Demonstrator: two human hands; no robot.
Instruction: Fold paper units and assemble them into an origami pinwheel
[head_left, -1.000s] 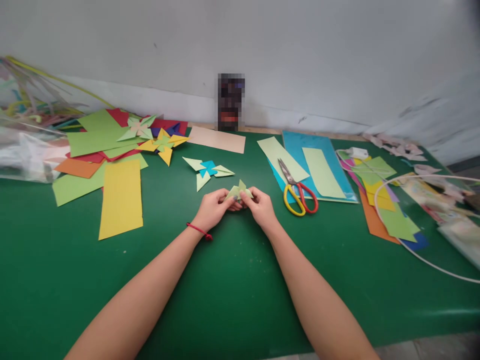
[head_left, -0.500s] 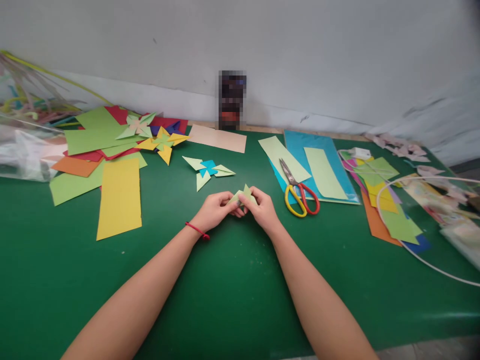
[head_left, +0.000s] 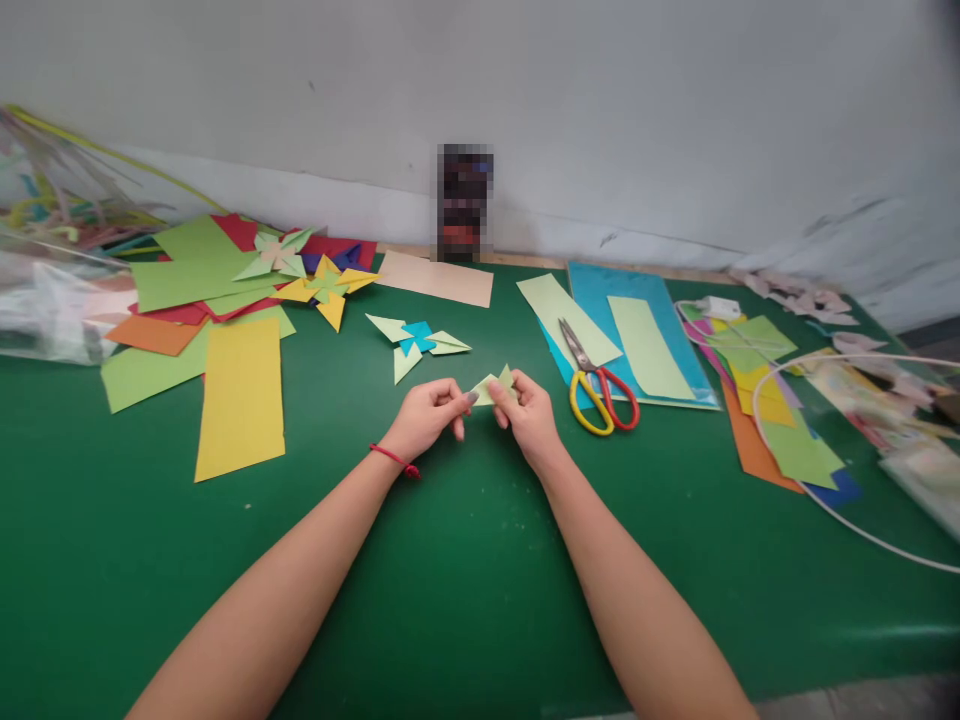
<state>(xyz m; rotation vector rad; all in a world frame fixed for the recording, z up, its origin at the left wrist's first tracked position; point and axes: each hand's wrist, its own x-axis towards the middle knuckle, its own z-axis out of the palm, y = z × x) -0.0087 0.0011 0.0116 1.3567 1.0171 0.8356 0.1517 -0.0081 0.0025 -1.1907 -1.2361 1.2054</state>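
A small folded piece of pale green paper [head_left: 487, 388] is held between my two hands above the green table. My left hand [head_left: 433, 412], with a red cord on its wrist, pinches the paper's left tip between thumb and finger. My right hand [head_left: 526, 410] grips the other end, its thumb pressed on top and one pointed flap standing up. Just beyond lies a folded paper star [head_left: 417, 338] with pale green points and a blue middle. To the right, scissors [head_left: 592, 375] with one yellow and one red handle lie partly on pale green paper.
Coloured sheets and folded stars, including a yellow star [head_left: 327, 290], lie at the left behind a yellow sheet [head_left: 241, 400]. Pale green strips [head_left: 649, 345] rest on a blue pack [head_left: 675, 300]. A white cable [head_left: 787, 500] loops over paper scraps at right. A blurred upright object [head_left: 465, 200] leans on the wall.
My hands have drawn slightly apart, and more of the folded pale green paper shows between them. The paper has shifted a little to the right with my right hand.
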